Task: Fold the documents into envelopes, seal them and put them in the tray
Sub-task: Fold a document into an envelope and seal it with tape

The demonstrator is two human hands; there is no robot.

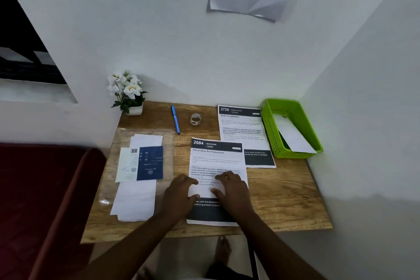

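document point(218, 166): white printed sheet, dark band at bottom, flat at frame centre | left hand point(179, 193): fingers spread, pressing it | right hand point(231, 188): same

A home corner set up as a small desk space: a little wooden table point(284, 193) sits in the angle of plain white walls, with a potted flower point(128, 93), a pen point(175, 119), tape point(196, 118), a green tray point(270, 129), and a red sofa point(45, 188) just beside it.
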